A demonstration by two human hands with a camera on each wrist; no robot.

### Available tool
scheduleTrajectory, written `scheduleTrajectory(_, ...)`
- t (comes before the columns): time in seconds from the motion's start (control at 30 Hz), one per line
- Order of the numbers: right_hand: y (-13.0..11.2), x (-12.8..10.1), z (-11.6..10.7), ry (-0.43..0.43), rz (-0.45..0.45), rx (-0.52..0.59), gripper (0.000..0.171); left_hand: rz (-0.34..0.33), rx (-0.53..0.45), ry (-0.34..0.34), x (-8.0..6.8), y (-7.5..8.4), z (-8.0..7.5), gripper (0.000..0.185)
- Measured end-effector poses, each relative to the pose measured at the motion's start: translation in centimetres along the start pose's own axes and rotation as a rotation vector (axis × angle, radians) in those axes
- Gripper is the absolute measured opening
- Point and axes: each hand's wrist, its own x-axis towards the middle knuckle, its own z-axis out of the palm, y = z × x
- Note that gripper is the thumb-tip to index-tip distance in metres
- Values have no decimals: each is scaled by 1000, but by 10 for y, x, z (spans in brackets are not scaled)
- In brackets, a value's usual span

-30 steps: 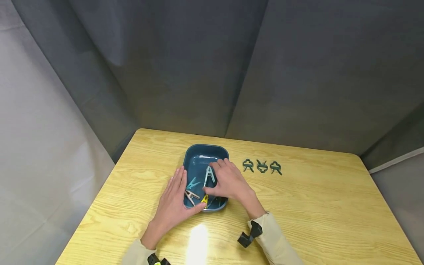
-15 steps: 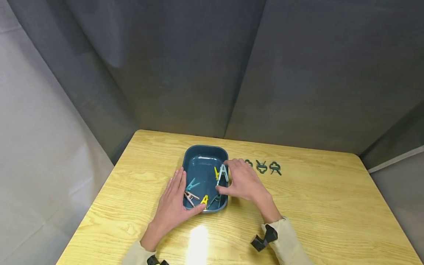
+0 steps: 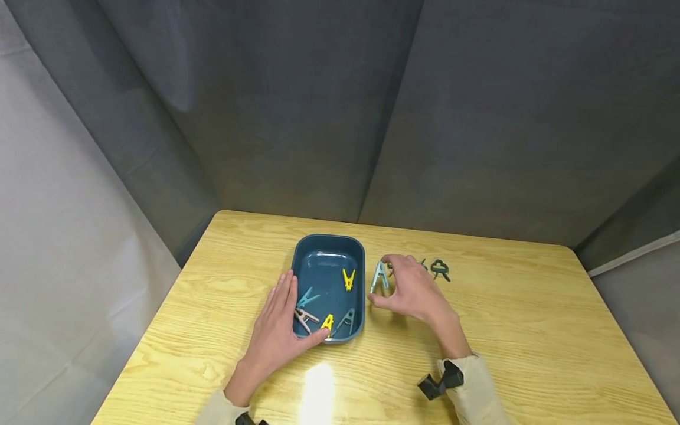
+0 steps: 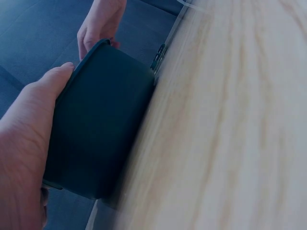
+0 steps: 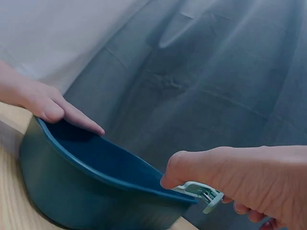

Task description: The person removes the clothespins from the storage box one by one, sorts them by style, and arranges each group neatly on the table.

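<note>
A pale blue clothespin is pinched between the thumb and fingers of my right hand, just outside the right wall of the dark blue bin. In the right wrist view, part of that clothespin shows by the bin's rim. Straight fingers of my left hand lie along the bin's left side, its thumb over the front rim. Inside the bin are several clothespins: a yellow one, another yellow one, a blue one, a pinkish-beige one and a grey-green one.
Dark green cloud-shaped clips stand in a row right of the bin; the rightmost clip shows fully, while the others are partly behind my right hand. The wooden table extends to the right. Grey curtains hang behind it.
My right hand has carried the pale blue clothespin rightward from over the bin to outside its right wall. The yellow clothespin behind it has come into sight. My left hand stays put.
</note>
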Motion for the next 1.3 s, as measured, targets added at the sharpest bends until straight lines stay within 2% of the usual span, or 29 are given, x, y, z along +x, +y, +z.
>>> scheduleTrajectory(0.27,29,1,9,-3,15,-42,87,-3,-4,-3,0,1,-1,129)
scheduleTrajectory(0.6,53,0,26,-68,80,-85,92,5,-5,4,-1,2,0,129)
scheduleTrajectory(0.83,58,-2,29,-105,126,-103,91,10,-6,5,-1,2,-1,129)
scheduleTrajectory(1.3,60,-4,27,-124,134,-100,85,3,2,-13,-1,4,-3,130)
